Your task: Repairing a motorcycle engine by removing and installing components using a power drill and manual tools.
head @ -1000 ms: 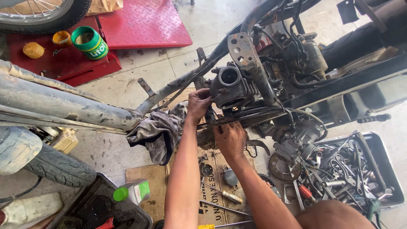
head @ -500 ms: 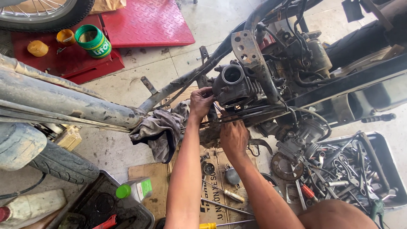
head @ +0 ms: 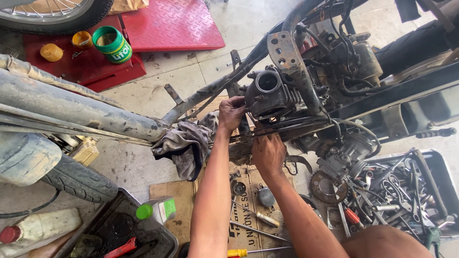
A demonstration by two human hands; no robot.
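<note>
Gripping engine [head: 277,95], fingers [head: 234,102] curled closed

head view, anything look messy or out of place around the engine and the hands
A grimy grey rag hangs draped over the motorcycle frame tube beside the left hand, which touches the engine. The right hand is just below. Loose tools and parts lie scattered on the flattened cardboard underneath. No spill shows.
</note>
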